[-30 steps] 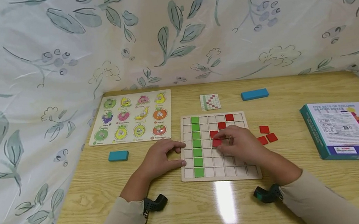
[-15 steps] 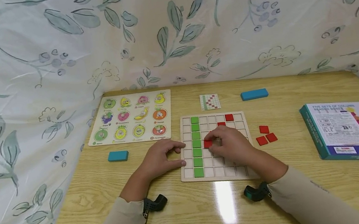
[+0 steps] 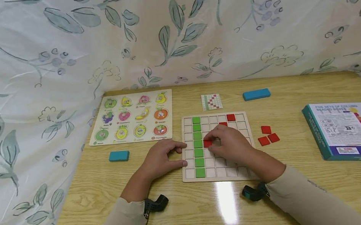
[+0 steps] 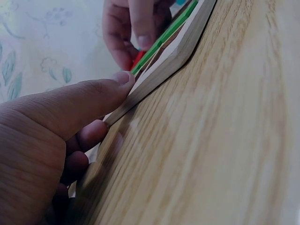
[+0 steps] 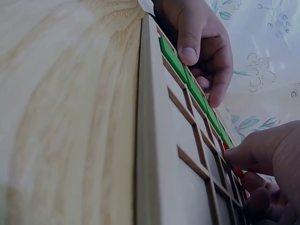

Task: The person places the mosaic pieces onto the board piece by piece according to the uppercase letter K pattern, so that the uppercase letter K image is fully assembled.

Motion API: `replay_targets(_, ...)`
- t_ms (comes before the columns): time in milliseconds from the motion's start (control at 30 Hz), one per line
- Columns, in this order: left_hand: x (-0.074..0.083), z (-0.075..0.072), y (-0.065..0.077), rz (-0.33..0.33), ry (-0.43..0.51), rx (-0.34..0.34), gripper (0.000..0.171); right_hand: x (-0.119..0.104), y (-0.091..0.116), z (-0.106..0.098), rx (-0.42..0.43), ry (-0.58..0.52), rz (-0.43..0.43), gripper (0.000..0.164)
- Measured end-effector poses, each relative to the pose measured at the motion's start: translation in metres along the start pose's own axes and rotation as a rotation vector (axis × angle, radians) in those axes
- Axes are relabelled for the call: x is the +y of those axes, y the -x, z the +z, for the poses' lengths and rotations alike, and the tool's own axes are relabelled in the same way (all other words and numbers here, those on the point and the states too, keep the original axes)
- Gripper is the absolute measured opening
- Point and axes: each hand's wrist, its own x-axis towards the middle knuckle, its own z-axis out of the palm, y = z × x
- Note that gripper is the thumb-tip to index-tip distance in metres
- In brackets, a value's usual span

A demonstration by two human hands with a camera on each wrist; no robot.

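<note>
A wooden grid board (image 3: 209, 162) lies on the table with a column of green tiles (image 3: 198, 153) along its left part. My left hand (image 3: 161, 159) rests at the board's left edge, thumb and index finger apart; in the left wrist view the thumb (image 4: 105, 91) lies against the rim. Between thumb and index finger, my right hand (image 3: 231, 145) pinches a red square tile (image 3: 207, 143) at a cell beside the green column. Another red tile (image 3: 231, 117) sits in the top row, and one below it is partly covered by the right hand.
Several things surround the board: three loose red tiles (image 3: 264, 140) at right, a small pattern card (image 3: 211, 101) behind, a fruit picture board (image 3: 131, 118) at back left. Blue blocks (image 3: 256, 94) lie behind and at left (image 3: 119, 156). A boxed toy (image 3: 359, 129) stands far right.
My right hand has moved left across the board with the red tile, from the fourth column to the third, then barely shifted. The left hand stays at the board's edge.
</note>
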Motion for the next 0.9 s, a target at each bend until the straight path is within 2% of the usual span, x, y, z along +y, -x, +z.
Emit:
replay_targets(567, 0.001, -0.001, -0.001, 0.001, -0.017, -0.006, 0.047, 0.001, 0.002, 0.002, 0.0, -0.021, 0.033, 0.03)
replay_targets(900, 0.0, -0.001, -0.001, -0.004, -0.012, -0.003, 0.047, 0.008, 0.012, -0.006, 0.032, -0.127, 0.028, 0.03)
